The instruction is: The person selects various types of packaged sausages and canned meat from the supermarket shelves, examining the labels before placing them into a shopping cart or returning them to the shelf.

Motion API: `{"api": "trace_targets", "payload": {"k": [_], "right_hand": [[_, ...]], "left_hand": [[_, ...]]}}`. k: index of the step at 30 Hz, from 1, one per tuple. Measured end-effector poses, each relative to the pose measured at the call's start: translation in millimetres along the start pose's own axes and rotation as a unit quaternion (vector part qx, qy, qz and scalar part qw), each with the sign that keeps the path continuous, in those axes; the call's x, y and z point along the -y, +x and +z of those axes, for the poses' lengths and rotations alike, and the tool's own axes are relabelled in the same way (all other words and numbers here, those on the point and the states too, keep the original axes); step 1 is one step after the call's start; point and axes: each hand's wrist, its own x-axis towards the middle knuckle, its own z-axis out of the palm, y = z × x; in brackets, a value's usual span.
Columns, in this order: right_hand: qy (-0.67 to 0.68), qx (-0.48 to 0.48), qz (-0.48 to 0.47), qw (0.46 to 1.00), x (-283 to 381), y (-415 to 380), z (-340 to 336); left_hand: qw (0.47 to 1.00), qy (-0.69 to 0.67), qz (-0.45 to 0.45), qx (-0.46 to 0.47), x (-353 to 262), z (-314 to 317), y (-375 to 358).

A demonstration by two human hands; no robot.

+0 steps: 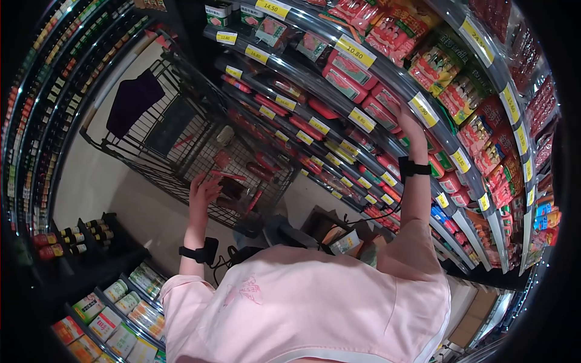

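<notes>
My right hand (411, 126) reaches into a refrigerated shelf at a row of red flat packs (346, 83). Its fingertips are hidden behind the shelf edge and the packs, so I cannot see whether they grip one. My left hand (204, 191) is over the near side of a wire shopping cart (175, 192), its fingers stretched out and apart. Just beyond those fingers, in the cart, lie a dark clear-wrapped package (231, 189) and several red-wrapped items (260, 170). Nothing shows in the left palm.
Price tags (355, 52) line the shelf edges on the right, with colourful snack bags (433, 66) above. A purple cloth (136, 101) hangs on the cart's far end. Bottle shelves (42, 115) curve along the left. Open boxes (345, 237) stand low beside the cooler.
</notes>
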Motion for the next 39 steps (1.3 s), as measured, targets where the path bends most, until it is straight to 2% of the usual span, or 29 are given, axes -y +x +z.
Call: {"api": "trace_targets", "payload": {"k": [1, 3, 6, 7, 8, 10, 12, 13, 14, 16, 18, 19, 20, 21, 22, 23, 24, 25, 27, 29, 31, 32, 33, 35, 36, 38, 39], "right_hand": [[0.001, 0.001, -0.001, 1.0, 8, 2, -5], [0.128, 0.131, 0.183, 0.966, 33, 4, -29], [0.134, 0.117, 0.212, 0.961, 48, -1, -33], [0.075, 0.135, 0.223, 0.963, 54, 2, -38], [-0.067, 0.035, 0.079, 0.994, 4, 1, 4], [-0.122, -0.097, 0.011, 0.988, 4, -6, 11], [-0.07, -0.094, 0.122, 0.986, 48, -15, 2], [-0.084, -0.182, 0.081, 0.976, 53, -24, 16], [-0.017, -0.28, -0.054, 0.958, 83, -32, 20], [0.017, -0.189, -0.121, 0.974, 131, -55, 54], [0.161, -0.03, -0.131, 0.978, 182, -80, 112], [0.138, 0.032, -0.135, 0.981, 209, -88, 145], [0.196, 0.063, -0.169, 0.964, 226, -100, 188], [0.217, 0.152, -0.126, 0.956, 252, -108, 217], [0.245, 0.236, -0.089, 0.936, 276, -116, 250], [0.273, 0.313, -0.055, 0.908, 299, -122, 283], [0.266, 0.34, -0.049, 0.901, 319, -130, 316], [0.26, 0.367, -0.04, 0.892, 341, -137, 340], [0.248, 0.522, 0.007, 0.816, 386, -110, 332], [0.225, 0.47, 0.101, 0.847, 410, -132, 411], [0.189, 0.456, 0.118, 0.862, 440, -127, 456], [0.152, 0.451, 0.126, 0.87, 454, -121, 475], [0.152, 0.444, 0.124, 0.874, 467, -114, 493], [0.098, 0.315, 0.039, 0.943, 498, -108, 524], [0.106, 0.308, 0.036, 0.945, 511, -96, 527], [-0.049, 0.363, -0.003, 0.931, 526, -71, 524], [-0.037, 0.359, -0.008, 0.933, 528, -71, 542]], "left_hand": [[1.0, 0.002, 0.001, 0.001, 1, -2, 2], [1.0, 0.004, -0.001, 0.0, 1, -4, 3], [1.0, 0.002, 0.001, -0.012, 3, -10, 4], [1.0, 0.01, 0.002, -0.007, 6, -15, 6], [1.0, 0.019, 0.003, -0.004, 8, -21, 8], [1.0, 0.02, 0.004, -0.013, 8, -30, 11], [0.999, 0.024, -0.005, -0.033, 12, -42, 12], [0.999, 0.028, 0.004, -0.033, 14, -50, 14], [0.999, 0.033, 0.015, -0.031, 15, -58, 17], [0.997, 0.043, 0.008, -0.057, 21, -74, 24], [0.997, 0.047, 0.003, -0.065, 44, -96, 38], [0.997, 0.047, -0.002, -0.065, 57, -106, 47], [0.99, 0.129, -0.001, -0.063, 71, -116, 56], [0.976, 0.21, 0.0, -0.06, 79, -125, 61], [0.975, 0.212, 0.001, -0.061, 77, -127, 64], [0.863, 0.487, 0.115, -0.068, 76, -121, 64], [0.664, 0.714, 0.211, -0.068, 78, -121, 62], [0.659, 0.719, 0.21, -0.068, 86, -130, 64], [0.657, 0.714, 0.244, -0.003, 103, -148, 84], [0.632, 0.745, 0.212, 0.017, 100, -147, 92], [0.623, 0.755, 0.205, 0.021, 97, -145, 91], [0.638, 0.744, 0.195, 0.035, 93, -146, 90], [0.653, 0.733, 0.183, 0.045, 90, -145, 92], [0.642, 0.748, 0.156, 0.065, 89, -145, 92], [0.643, 0.745, 0.166, 0.063, 92, -147, 92], [0.641, 0.742, 0.188, 0.055, 101, -150, 95], [0.637, 0.744, 0.195, 0.05, 104, -152, 95]]}}
